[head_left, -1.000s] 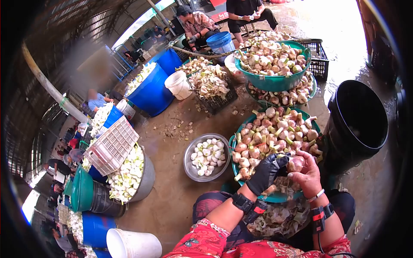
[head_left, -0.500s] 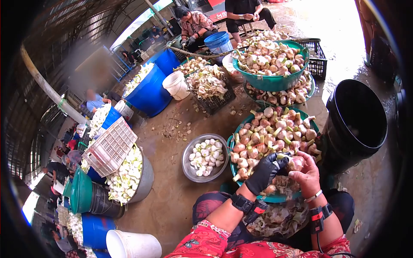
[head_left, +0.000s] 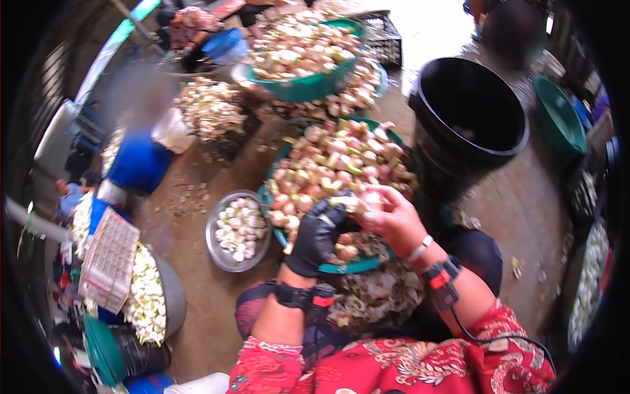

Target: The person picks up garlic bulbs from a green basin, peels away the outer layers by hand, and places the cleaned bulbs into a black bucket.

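Observation:
My left hand (head_left: 320, 233), in a black glove, is closed round the stem end of a garlic bulb (head_left: 357, 205). Bare fingers of my right hand (head_left: 394, 220) pinch the same bulb from the right, partly covering it. Both hands are over the near part of a green basin (head_left: 367, 264) heaped with unpeeled garlic (head_left: 341, 154). Left of the basin, a metal bowl (head_left: 211, 244) holds white, cleaned bulbs (head_left: 241, 226). Loose skins (head_left: 374, 295) lie below my hands, near my lap.
A tall black bucket (head_left: 459, 154) stands right of the basin. Behind it are stacked green basins of garlic (head_left: 298, 88) and a crate of trimmings (head_left: 210, 111). At left are a white crate (head_left: 108, 262) and a grey tub (head_left: 172, 295). Another person (head_left: 190, 26) sits at the back.
The view has turned right and down, so the basin and bowl appear further left and more of the right side shows. Both hands still hold a bulb.

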`<move>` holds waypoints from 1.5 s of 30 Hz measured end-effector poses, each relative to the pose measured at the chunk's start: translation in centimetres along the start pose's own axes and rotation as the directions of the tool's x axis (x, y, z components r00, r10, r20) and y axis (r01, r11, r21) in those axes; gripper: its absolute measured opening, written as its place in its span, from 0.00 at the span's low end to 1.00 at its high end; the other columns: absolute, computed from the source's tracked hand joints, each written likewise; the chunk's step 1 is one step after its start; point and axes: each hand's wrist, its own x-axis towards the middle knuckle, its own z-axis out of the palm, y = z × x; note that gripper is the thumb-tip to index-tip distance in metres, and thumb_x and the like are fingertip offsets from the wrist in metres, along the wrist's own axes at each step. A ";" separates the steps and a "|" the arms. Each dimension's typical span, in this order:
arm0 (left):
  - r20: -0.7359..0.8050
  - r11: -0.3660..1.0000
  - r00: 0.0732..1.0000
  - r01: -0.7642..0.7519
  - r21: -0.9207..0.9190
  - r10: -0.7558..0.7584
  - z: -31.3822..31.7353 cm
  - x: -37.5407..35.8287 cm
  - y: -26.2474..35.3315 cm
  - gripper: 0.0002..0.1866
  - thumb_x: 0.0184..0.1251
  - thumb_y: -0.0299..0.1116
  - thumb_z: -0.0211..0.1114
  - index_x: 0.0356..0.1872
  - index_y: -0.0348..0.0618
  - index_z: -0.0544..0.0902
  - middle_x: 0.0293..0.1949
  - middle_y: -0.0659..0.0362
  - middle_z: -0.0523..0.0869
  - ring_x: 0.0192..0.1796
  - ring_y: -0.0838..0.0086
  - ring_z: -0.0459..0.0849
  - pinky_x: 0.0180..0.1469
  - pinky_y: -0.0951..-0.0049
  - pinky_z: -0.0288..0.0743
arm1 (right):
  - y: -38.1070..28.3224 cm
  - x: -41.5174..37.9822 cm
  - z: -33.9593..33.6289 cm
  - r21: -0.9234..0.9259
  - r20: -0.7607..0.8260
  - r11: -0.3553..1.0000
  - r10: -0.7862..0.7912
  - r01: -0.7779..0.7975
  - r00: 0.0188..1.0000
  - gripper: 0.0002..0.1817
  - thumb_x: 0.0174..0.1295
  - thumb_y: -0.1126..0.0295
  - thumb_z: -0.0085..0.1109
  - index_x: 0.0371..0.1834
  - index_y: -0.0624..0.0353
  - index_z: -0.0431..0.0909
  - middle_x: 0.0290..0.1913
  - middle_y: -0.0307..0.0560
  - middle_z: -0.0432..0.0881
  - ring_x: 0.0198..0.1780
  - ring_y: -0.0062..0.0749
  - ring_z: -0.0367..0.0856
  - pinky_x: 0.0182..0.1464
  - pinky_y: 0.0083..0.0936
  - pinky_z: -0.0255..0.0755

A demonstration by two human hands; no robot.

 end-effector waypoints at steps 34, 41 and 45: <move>-0.092 0.721 0.995 0.031 0.692 0.045 0.5 -0.7 -1.9 0.14 0.56 0.24 0.63 0.45 0.31 0.80 0.40 0.44 0.83 0.44 0.53 0.82 0.48 0.61 0.75 | -0.8 -1.2 -0.6 -0.095 0.018 0.989 0.116 -0.114 0.993 0.27 0.53 0.62 0.65 0.54 0.59 0.68 0.35 0.42 0.79 0.25 0.20 0.77 0.22 0.15 0.70; -0.242 0.930 0.904 0.310 -0.197 -0.352 0.6 0.0 -0.2 0.18 0.65 0.22 0.57 0.57 0.32 0.77 0.48 0.53 0.83 0.49 0.67 0.82 0.53 0.69 0.76 | -0.4 -1.6 -1.1 0.297 0.561 0.853 0.208 -0.429 0.801 0.25 0.60 0.51 0.60 0.51 0.59 0.71 0.42 0.48 0.81 0.40 0.39 0.86 0.41 0.30 0.84; -0.270 0.904 0.881 0.307 -0.298 -0.388 -0.9 -0.7 -0.4 0.19 0.73 0.29 0.52 0.63 0.37 0.70 0.38 0.61 0.82 0.44 0.75 0.83 0.45 0.73 0.79 | -1.4 -1.1 -1.4 0.209 0.339 0.958 0.115 -0.194 0.934 0.23 0.60 0.56 0.61 0.51 0.58 0.68 0.38 0.44 0.80 0.34 0.29 0.84 0.36 0.24 0.81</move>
